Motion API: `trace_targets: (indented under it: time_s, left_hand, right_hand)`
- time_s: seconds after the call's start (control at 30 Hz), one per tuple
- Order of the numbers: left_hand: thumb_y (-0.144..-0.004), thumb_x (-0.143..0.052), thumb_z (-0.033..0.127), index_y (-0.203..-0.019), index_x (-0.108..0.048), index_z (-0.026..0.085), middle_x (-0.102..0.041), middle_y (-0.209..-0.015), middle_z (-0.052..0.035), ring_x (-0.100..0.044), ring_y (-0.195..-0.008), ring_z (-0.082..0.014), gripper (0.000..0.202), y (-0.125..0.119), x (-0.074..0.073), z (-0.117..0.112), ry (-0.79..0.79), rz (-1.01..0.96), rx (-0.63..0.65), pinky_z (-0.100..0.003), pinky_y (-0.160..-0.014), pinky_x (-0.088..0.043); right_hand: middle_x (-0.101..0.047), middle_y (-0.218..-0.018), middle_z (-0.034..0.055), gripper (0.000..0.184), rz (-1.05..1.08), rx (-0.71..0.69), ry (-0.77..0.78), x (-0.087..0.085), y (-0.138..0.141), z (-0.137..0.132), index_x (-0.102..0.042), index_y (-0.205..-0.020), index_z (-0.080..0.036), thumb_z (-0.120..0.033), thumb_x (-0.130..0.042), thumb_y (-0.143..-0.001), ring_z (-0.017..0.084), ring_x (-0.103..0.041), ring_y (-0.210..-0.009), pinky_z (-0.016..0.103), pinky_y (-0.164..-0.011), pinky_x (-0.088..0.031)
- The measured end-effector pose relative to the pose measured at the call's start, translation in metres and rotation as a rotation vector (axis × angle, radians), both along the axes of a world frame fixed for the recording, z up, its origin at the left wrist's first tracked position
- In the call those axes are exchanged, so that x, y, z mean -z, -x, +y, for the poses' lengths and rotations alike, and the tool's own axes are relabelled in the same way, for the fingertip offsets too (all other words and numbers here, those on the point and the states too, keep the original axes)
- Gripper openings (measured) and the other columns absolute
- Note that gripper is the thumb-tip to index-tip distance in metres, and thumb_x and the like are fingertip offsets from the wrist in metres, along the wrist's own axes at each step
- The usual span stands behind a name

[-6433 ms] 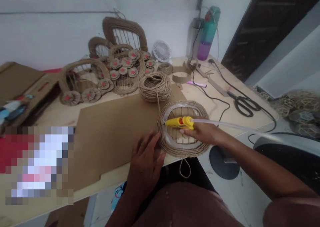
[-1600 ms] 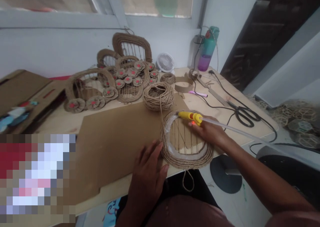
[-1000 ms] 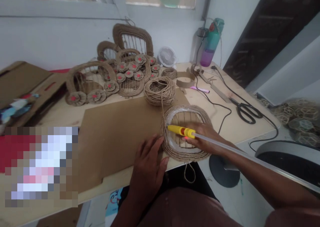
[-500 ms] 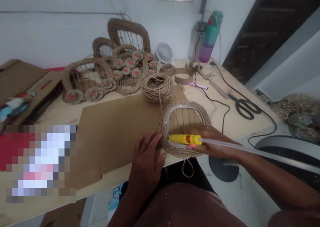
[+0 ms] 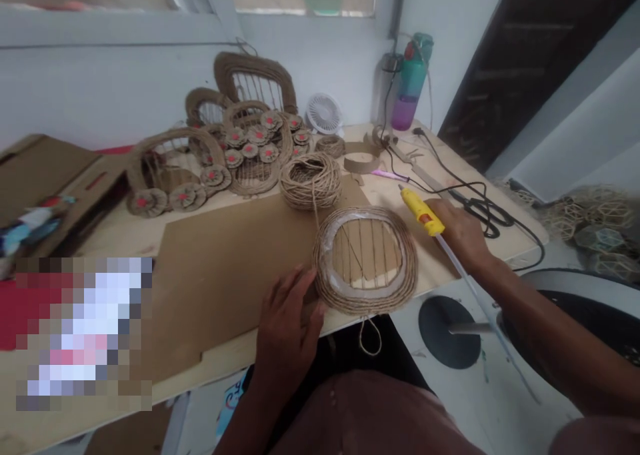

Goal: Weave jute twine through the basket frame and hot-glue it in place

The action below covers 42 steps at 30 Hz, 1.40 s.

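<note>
On the table's front edge lies an oval frame (image 5: 407, 288) wrapped in rings of jute twine, with a pale inner band and strings across its opening. My left hand (image 5: 290, 308) rests at its left side, fingers stretched and thumb apart, fingertips by the twine rim. To the right of the frame, my right hand (image 5: 457, 231) is closed around a yellow glue gun (image 5: 423, 213), nozzle toward the back left. A long translucent glue stick (image 5: 473, 295) trails from its rear. From a ball of twine (image 5: 310, 181), a strand leads down to the frame.
A cardboard sheet (image 5: 240, 261) lies under my left hand. Twine-wrapped frames with paper flowers (image 5: 250, 149) stand at the back, near a white fan (image 5: 324, 113) and a bottle (image 5: 411, 85). Black scissors (image 5: 493, 218) and a cable (image 5: 535, 241) lie at right.
My right hand has lifted the glue gun off the frame and carried it right and back, toward the scissors. My left hand stays by the frame's left rim.
</note>
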<state>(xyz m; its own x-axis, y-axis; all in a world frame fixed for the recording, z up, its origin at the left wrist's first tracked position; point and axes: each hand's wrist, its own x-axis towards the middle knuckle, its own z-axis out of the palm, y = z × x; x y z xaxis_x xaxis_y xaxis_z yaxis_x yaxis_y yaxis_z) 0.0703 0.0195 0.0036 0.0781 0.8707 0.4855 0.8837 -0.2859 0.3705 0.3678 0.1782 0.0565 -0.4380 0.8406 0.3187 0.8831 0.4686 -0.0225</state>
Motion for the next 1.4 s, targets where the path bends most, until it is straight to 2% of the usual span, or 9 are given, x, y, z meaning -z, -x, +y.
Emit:
trace_targets:
  time_s: [0.23,0.37,0.67,0.83,0.93,1.03,1.13,1.27,1.4]
  left_hand:
    - [-0.093,-0.049,0.027,-0.134,-0.046,0.022,-0.062,-0.127,-0.0116,-0.055,-0.123,-0.0274,0.041,-0.007,0.000,0.005,-0.007,-0.031,-0.050,-0.050,-0.105,-0.043]
    - [-0.093,-0.048,0.029,-0.133,-0.047,0.021,-0.062,-0.127,-0.0126,-0.056,-0.121,-0.0276,0.040,-0.008,0.004,0.006,-0.005,-0.016,-0.052,-0.048,-0.101,-0.045]
    - [-0.092,-0.049,0.036,-0.131,-0.048,0.017,-0.064,-0.123,-0.0149,-0.058,-0.118,-0.0300,0.044,-0.010,0.012,0.008,0.023,0.020,-0.186,-0.051,-0.101,-0.044]
    - [-0.092,-0.050,0.033,-0.131,-0.048,0.017,-0.066,-0.121,-0.0142,-0.060,-0.115,-0.0291,0.043,-0.007,0.013,0.009,0.041,0.014,-0.198,-0.050,-0.098,-0.046]
    - [-0.091,-0.051,0.032,-0.131,-0.048,0.019,-0.066,-0.121,-0.0133,-0.061,-0.114,-0.0284,0.042,-0.004,0.012,0.006,0.030,0.000,-0.197,-0.049,-0.096,-0.048]
    - [-0.092,-0.050,0.029,-0.126,-0.052,0.017,-0.066,-0.118,-0.0140,-0.061,-0.113,-0.0279,0.036,-0.002,0.006,0.005,-0.040,0.023,-0.197,-0.047,-0.093,-0.050]
    - [-0.091,-0.049,0.022,-0.119,-0.056,0.014,-0.069,-0.114,-0.0137,-0.059,-0.116,-0.0270,0.030,-0.004,-0.007,0.006,-0.129,0.069,-0.105,-0.046,-0.099,-0.046]
    - [-0.090,-0.047,0.012,-0.108,-0.062,0.018,-0.071,-0.113,-0.0076,-0.056,-0.122,-0.0239,0.024,-0.009,-0.022,0.000,-0.165,0.072,0.105,-0.048,-0.109,-0.038]
    - [-0.086,-0.051,0.007,-0.101,-0.064,0.017,-0.073,-0.103,-0.0065,-0.062,-0.110,-0.0208,0.022,-0.014,-0.021,-0.022,-0.187,0.032,0.130,-0.044,-0.103,-0.045]
  right_hand:
    - [-0.066,-0.107,0.0170,0.031,-0.201,0.007,-0.050,0.001,-0.009,0.021,-0.057,-0.120,-0.010,-0.020,-0.042,-0.094,0.025,-0.057,-0.086,0.033,-0.071,-0.034]
    - [-0.065,-0.102,0.0155,0.031,-0.264,-0.095,0.058,0.000,-0.019,0.036,-0.058,-0.119,-0.012,-0.020,-0.040,-0.096,0.025,-0.058,-0.090,0.032,-0.073,-0.036]
    - [-0.059,-0.127,0.0160,0.053,-0.291,-0.199,0.440,-0.011,-0.027,0.076,-0.050,-0.137,-0.020,-0.028,-0.058,-0.085,0.029,-0.059,-0.111,0.035,-0.089,-0.044]
    - [-0.061,-0.124,0.0189,0.072,-0.352,-0.218,0.511,-0.014,-0.032,0.087,-0.044,-0.144,-0.013,-0.027,-0.066,-0.077,0.031,-0.060,-0.109,0.037,-0.088,-0.048]
    - [-0.061,-0.126,0.0201,0.059,-0.368,-0.241,0.426,-0.023,-0.030,0.082,-0.052,-0.138,-0.012,-0.022,-0.061,-0.081,0.031,-0.061,-0.109,0.039,-0.088,-0.049]
    - [-0.062,-0.126,0.0180,0.043,-0.281,-0.299,0.207,-0.039,-0.007,0.067,-0.059,-0.129,-0.013,-0.020,-0.055,-0.087,0.030,-0.059,-0.108,0.042,-0.088,-0.048]
    - [-0.065,-0.118,0.0133,0.030,-0.143,-0.514,0.065,-0.049,0.041,0.049,-0.065,-0.120,-0.016,-0.022,-0.051,-0.094,0.026,-0.058,-0.106,0.039,-0.088,-0.046]
    - [-0.065,-0.114,0.0104,0.027,-0.131,-0.720,-0.097,-0.039,0.112,0.044,-0.066,-0.117,-0.020,-0.022,-0.047,-0.098,0.025,-0.054,-0.103,0.039,-0.087,-0.043]
    - [-0.061,-0.123,0.0126,0.028,-0.194,-0.761,-0.231,-0.024,0.153,0.057,-0.065,-0.119,-0.022,-0.020,-0.048,-0.098,0.028,-0.049,-0.112,0.043,-0.086,-0.040]
